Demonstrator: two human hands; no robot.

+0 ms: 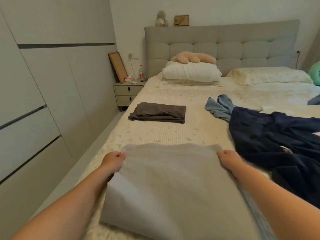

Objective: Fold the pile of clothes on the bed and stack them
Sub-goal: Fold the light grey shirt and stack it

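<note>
Head view gives us a bed [199, 129] with a pale patterned cover, a padded headboard [225, 49] at twelve o'clock and a nightstand [128, 93] at ten. A folded dark grey garment [158, 112] lies ahead; a navy garment [277, 144] sprawls at three. Our left hand [113, 161] and right hand [228, 158] each pinch a far corner of the light grey cloth [173, 184] spread at six.

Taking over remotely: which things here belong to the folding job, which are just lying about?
Job: grey garment pinched by left hand and right hand; folded brown garment; navy garment; blue garment.
Lying about: white pillow; plush toy; nightstand.
</note>
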